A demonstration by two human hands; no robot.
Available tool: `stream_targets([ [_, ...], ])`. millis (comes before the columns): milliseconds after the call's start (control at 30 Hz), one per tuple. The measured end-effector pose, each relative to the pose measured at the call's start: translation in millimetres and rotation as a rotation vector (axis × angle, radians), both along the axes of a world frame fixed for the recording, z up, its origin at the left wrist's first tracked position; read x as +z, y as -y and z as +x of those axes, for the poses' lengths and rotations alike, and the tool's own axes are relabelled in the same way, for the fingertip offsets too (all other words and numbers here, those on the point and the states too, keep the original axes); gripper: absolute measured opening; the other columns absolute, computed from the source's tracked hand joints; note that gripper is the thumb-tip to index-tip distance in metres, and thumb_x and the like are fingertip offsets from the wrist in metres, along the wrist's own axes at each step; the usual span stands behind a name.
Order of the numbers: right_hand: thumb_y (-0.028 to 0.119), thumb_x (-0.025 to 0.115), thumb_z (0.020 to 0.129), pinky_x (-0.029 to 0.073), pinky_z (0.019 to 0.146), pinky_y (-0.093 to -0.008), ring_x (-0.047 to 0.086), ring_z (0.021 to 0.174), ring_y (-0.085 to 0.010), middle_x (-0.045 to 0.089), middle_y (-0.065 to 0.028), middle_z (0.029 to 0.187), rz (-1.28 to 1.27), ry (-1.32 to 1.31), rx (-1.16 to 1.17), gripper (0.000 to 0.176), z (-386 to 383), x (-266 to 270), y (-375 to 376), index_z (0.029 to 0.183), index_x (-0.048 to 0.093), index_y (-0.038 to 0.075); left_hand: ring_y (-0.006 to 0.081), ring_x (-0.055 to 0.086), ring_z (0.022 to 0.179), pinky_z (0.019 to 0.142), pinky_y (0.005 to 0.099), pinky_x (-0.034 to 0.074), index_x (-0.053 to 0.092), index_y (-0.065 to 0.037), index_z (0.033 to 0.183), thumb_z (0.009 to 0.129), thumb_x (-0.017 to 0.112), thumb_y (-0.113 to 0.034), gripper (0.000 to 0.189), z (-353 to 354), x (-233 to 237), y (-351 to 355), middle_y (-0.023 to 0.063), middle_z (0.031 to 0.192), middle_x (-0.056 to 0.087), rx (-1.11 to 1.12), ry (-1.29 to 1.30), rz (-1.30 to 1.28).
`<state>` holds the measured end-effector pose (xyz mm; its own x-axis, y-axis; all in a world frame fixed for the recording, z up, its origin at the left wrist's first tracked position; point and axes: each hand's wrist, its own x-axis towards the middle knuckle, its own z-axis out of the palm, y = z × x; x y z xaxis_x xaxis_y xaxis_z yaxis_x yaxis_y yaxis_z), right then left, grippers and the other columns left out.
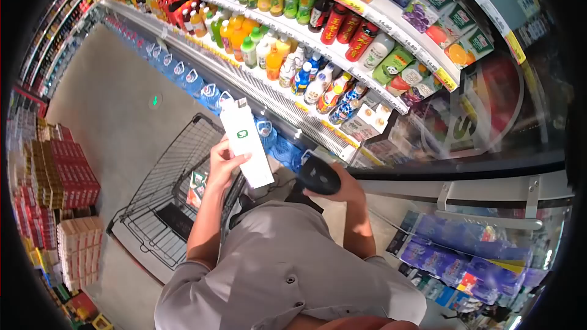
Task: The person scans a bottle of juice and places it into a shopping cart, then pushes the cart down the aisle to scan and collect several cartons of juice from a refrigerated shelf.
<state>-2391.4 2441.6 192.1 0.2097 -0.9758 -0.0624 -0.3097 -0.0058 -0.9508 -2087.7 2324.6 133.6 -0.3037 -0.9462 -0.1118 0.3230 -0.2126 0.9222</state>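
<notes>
My left hand (224,162) is closed around a tall white carton (249,146) with a green logo and a cap at its far end. The carton is tilted in front of my chest. My right hand (345,188) grips a smooth black bottle-shaped object (320,175) from its right side, and the hand hides part of it. Beyond both hands runs a row of large blue water bottles (210,94) with white handles. To the left, a wire shopping cart (160,174) has a small printed carton (197,186) inside.
An open cooler with drink shelves (275,76) stretches across the front, holding juice bottles, red cans and cartons. Stacked red boxes (73,174) stand at the far left across the grey floor (113,113). Purple packs (440,256) sit at the lower right.
</notes>
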Motion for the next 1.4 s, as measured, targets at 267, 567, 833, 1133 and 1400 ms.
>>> stream_targets([
  [267, 0.024, 0.089, 0.067, 0.052, 0.077, -0.0393, 0.068, 0.087, -0.0343, 0.070, -0.0158, 0.094, -0.047, -0.096, 0.366, 0.049, -128, 5, 5, 0.107, 0.069, 0.003, 0.0226, 0.061, 0.108, 0.088, 0.0353, 0.051, 0.042, -0.007, 0.059, 0.067, 0.088, 0.000, 0.047, -186, 69, 96, 0.0109, 0.112, 0.062, -0.044, 0.125, -0.528],
  [567, 0.014, 0.076, 0.063, 0.052, 0.078, -0.0464, 0.067, 0.091, -0.0396, 0.070, -0.0176, 0.093, -0.159, -0.261, 0.467, 0.036, -171, -10, 29, 0.098, 0.067, 0.008, 0.0286, 0.057, 0.098, 0.083, 0.0399, 0.049, 0.045, -0.003, 0.057, 0.063, 0.094, -0.020, 0.052, -416, 157, 194, 0.0163, 0.103, 0.055, 0.441, 0.112, -1.065],
  [833, 0.012, 0.076, 0.065, 0.052, 0.085, -0.0450, 0.065, 0.093, -0.0407, 0.068, -0.0198, 0.095, -0.246, -0.165, 0.455, 0.038, -192, -2, 32, 0.101, 0.065, 0.003, 0.0486, 0.054, 0.120, 0.095, 0.0496, 0.047, 0.049, -0.003, 0.058, 0.063, 0.090, -0.024, 0.047, -501, 171, 256, 0.0387, 0.120, 0.055, 0.572, 0.295, -1.098],
  [1133, 0.010, 0.074, 0.066, 0.052, 0.080, -0.0420, 0.065, 0.089, -0.0403, 0.066, -0.0207, 0.092, -0.178, -0.169, 0.270, 0.038, -216, -33, 40, 0.101, 0.063, -0.001, 0.0474, 0.047, 0.118, 0.096, 0.0518, 0.041, 0.051, -0.004, 0.083, 0.073, 0.084, -0.020, 0.038, -545, 164, 263, 0.0284, 0.140, 0.043, 0.790, 0.428, -1.069],
  [1400, 0.019, 0.077, 0.070, 0.053, 0.081, -0.0413, 0.067, 0.089, -0.0380, 0.067, -0.0204, 0.095, -0.203, -0.070, 0.265, 0.040, -214, -28, 43, 0.103, 0.064, 0.000, 0.0523, 0.037, 0.128, 0.106, 0.0555, 0.035, 0.054, -0.001, 0.105, 0.078, 0.082, -0.023, 0.045, -529, 149, 244, 0.0364, 0.144, 0.035, 0.761, 0.536, -1.102],
])
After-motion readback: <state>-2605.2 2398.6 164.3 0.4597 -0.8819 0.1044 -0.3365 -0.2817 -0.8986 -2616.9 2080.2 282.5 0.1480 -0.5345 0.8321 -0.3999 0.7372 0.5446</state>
